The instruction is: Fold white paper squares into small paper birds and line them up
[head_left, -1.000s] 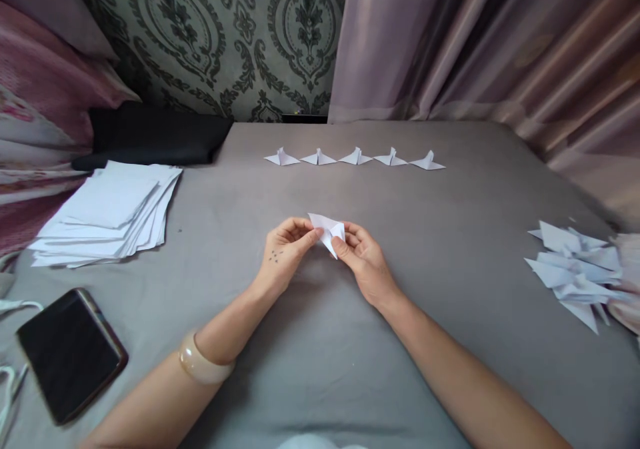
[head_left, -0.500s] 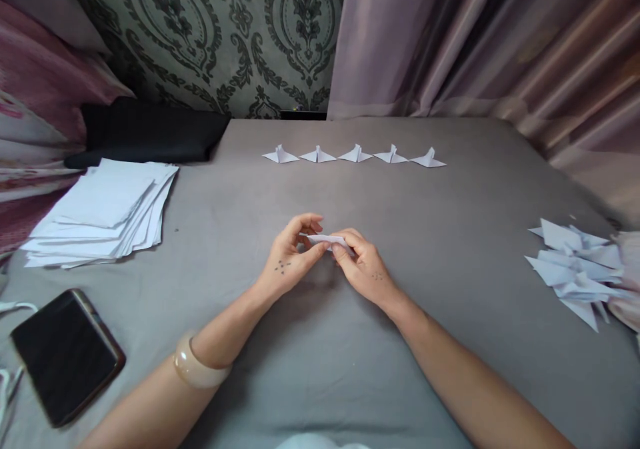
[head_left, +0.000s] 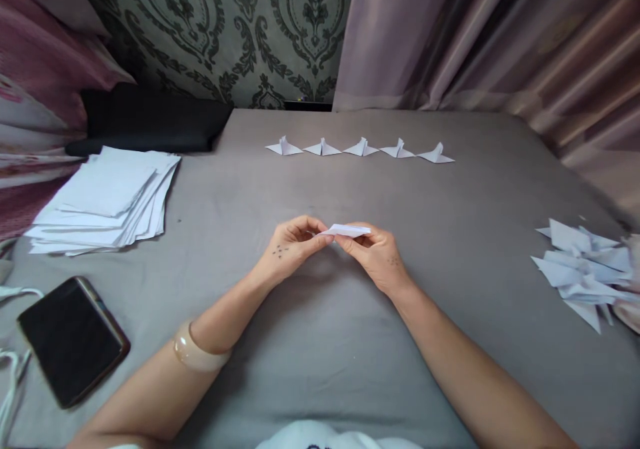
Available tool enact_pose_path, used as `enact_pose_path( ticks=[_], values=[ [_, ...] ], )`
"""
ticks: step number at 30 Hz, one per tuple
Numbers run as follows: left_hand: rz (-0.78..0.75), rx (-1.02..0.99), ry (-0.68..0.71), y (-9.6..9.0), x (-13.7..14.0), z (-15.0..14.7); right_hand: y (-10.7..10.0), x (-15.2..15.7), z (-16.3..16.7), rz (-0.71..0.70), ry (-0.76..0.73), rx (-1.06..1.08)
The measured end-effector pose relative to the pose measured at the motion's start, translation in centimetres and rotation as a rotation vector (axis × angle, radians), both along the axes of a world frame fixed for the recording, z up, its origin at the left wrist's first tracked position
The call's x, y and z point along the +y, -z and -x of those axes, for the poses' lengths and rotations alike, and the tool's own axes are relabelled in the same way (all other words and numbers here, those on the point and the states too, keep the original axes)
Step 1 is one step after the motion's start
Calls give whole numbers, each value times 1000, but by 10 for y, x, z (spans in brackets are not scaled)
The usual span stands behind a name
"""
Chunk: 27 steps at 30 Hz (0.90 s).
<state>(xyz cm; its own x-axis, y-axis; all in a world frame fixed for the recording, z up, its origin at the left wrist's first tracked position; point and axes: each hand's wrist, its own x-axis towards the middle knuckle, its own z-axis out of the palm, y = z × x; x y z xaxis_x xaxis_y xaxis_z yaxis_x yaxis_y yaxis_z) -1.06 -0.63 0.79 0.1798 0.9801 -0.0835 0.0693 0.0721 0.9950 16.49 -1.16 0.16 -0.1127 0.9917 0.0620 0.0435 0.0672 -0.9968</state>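
A small folded piece of white paper (head_left: 349, 230) is held between both hands above the middle of the grey cloth surface (head_left: 240, 196). My left hand (head_left: 293, 246) pinches its left end with thumb and fingers. My right hand (head_left: 375, 252) grips its lower edge, the thumb in front and the fingers behind. Part of the paper is hidden by the thumbs. Beyond the hands, several folded white paper figures (head_left: 323, 147) with pointed tips stand in a row.
A stack of white paper sheets (head_left: 110, 189) lies at the left, in front of a folded black cloth (head_left: 150, 119). Nearer is a dark phone-like device (head_left: 74, 342) beside white cables (head_left: 11, 382). More folded paper figures (head_left: 583, 266) are heaped at the right edge.
The left fingers have come down and closed on the folded paper. More of the paper now shows, tilted up between the hands. The camera view has shifted slightly.
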Motion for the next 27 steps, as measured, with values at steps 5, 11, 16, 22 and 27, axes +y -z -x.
enact_pose_path(
  ticks=[5,11,16,22,27],
  values=[
    [-405,417,-222,6,3,11,5,1,-11,-707,179,-569],
    [-581,559,-64,9,0,8,7,-8,-6,-813,53,-1023],
    [-571,681,219,8,-6,6,2,-21,-8,-496,-150,-1028],
    [-520,752,303,8,-8,9,-3,-16,-21,-305,-172,-819],
    [-510,724,284,9,-5,12,-4,-11,-27,-240,-192,-737]
  ],
)
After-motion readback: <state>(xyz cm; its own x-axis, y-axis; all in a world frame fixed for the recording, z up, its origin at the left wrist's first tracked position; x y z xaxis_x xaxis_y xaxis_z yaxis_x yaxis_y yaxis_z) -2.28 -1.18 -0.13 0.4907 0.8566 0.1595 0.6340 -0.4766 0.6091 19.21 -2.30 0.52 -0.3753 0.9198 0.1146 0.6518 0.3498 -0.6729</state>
